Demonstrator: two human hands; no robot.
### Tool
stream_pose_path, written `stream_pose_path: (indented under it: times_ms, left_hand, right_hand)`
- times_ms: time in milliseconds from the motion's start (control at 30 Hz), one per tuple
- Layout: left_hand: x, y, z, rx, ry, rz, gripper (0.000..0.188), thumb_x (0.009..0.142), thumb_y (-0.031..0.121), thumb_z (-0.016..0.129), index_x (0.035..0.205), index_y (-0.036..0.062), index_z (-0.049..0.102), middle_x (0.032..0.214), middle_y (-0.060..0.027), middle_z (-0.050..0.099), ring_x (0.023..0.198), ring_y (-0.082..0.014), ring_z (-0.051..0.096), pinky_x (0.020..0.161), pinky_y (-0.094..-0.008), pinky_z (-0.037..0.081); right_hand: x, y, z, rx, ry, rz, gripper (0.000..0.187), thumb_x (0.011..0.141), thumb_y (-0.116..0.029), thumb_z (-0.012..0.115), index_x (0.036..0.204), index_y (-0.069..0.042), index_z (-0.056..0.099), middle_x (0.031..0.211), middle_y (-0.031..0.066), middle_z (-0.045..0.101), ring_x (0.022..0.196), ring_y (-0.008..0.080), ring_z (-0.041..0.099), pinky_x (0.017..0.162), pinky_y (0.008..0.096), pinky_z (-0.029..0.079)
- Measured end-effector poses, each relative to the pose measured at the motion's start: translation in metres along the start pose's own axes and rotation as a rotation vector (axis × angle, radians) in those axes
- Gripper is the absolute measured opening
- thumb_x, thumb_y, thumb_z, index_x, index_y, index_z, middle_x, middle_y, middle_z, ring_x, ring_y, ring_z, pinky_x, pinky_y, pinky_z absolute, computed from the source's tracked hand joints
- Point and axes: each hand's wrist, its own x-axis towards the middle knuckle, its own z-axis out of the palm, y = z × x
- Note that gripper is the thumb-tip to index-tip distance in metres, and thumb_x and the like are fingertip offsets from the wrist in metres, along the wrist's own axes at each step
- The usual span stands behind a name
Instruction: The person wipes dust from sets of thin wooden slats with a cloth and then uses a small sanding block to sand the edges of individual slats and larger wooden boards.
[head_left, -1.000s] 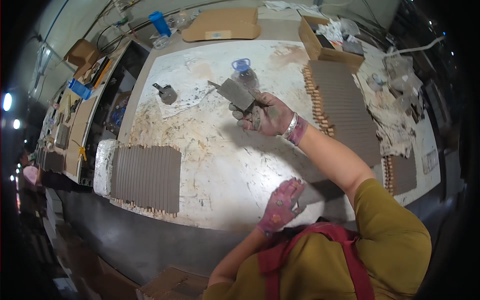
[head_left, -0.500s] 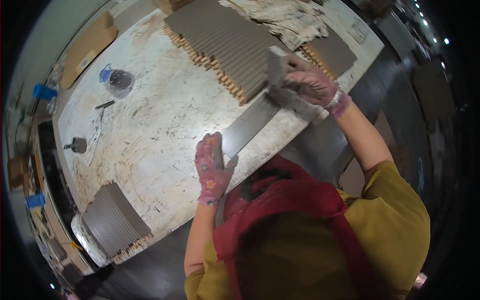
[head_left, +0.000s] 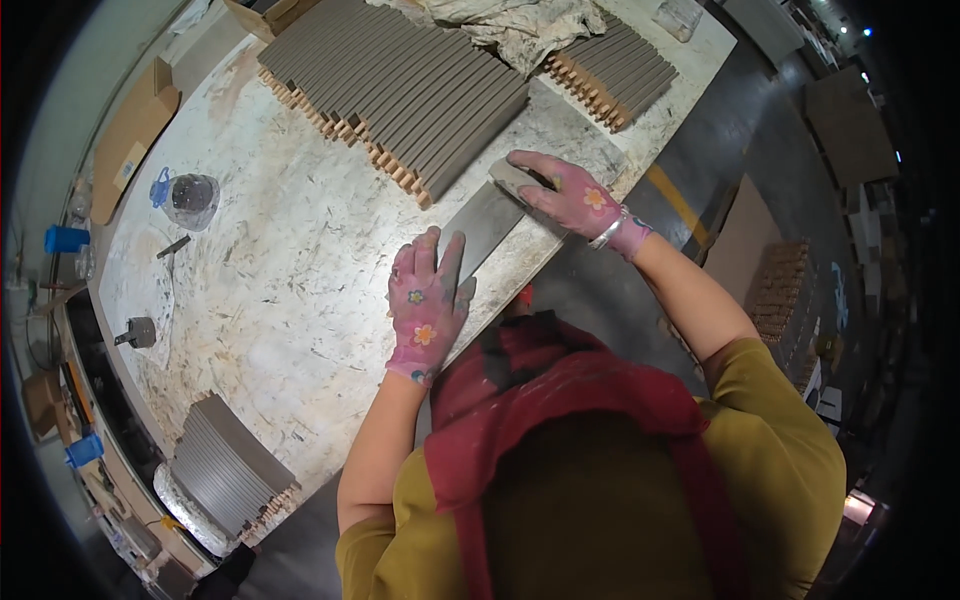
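A flat grey strip (head_left: 484, 226) lies along the near edge of the worktable. My left hand (head_left: 428, 300), in a pink flowered glove, rests at the strip's left end with its fingers stretched out. My right hand (head_left: 568, 195), gloved the same way, is curled over a grey pad (head_left: 512, 178) and presses it down on the strip farther right. The pad's exact kind is hard to tell, and my fingers cover part of it. Just beyond the strip, a large row of grey strips with tan pegs at their ends (head_left: 400, 90) lies side by side.
A crumpled stained cloth (head_left: 530, 25) lies on the strips at the back. A smaller pegged stack (head_left: 615, 75) sits at the far right, another (head_left: 225, 465) at the near left. On the white worktable (head_left: 290, 260) stand a clear plastic jug (head_left: 190, 202) and a small dark tool (head_left: 138, 333).
My right hand has lowered the grey pad from a raised, tilted position onto the strip, moving left and nearer. My left hand stays at the strip's end, while the whole view has shifted.
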Motion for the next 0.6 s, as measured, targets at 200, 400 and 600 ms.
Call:
stream_pose_path:
  times_ms: [200, 400, 600]
  left_hand:
    - [0.002, 0.001, 0.002, 0.029, 0.019, 0.008, 0.056, 0.078, 0.019, 0.071, 0.132, 0.0128, 0.057, 0.136, -0.0135, 0.051, 0.120, -0.0341, 0.048, 0.098, -0.0451, 0.041]
    - [0.002, 0.000, 0.004, 0.026, 0.013, 0.001, 0.056, 0.078, 0.018, 0.071, 0.132, 0.0131, 0.057, 0.135, -0.0140, 0.051, 0.120, -0.0340, 0.049, 0.098, -0.0449, 0.042]
    - [0.001, -0.002, 0.002, -0.007, 0.008, -0.005, 0.056, 0.077, 0.017, 0.071, 0.131, 0.0122, 0.058, 0.135, -0.0155, 0.051, 0.122, -0.0348, 0.048, 0.101, -0.0466, 0.040]
  right_hand:
    - [0.010, 0.004, 0.018, -0.124, -0.031, -0.014, 0.049, 0.091, -0.030, 0.058, 0.132, -0.005, 0.054, 0.128, 0.0224, 0.058, 0.116, 0.0393, 0.057, 0.100, 0.0413, 0.045]
    - [-0.016, -0.014, 0.009, -0.203, -0.104, 0.092, 0.048, 0.091, -0.024, 0.059, 0.134, -0.004, 0.053, 0.124, 0.0211, 0.059, 0.113, 0.0399, 0.058, 0.100, 0.0395, 0.045]
    - [-0.069, -0.003, -0.031, -0.088, -0.141, 0.089, 0.046, 0.092, -0.028, 0.059, 0.133, -0.007, 0.055, 0.119, 0.0203, 0.063, 0.110, 0.0339, 0.061, 0.095, 0.0386, 0.048]
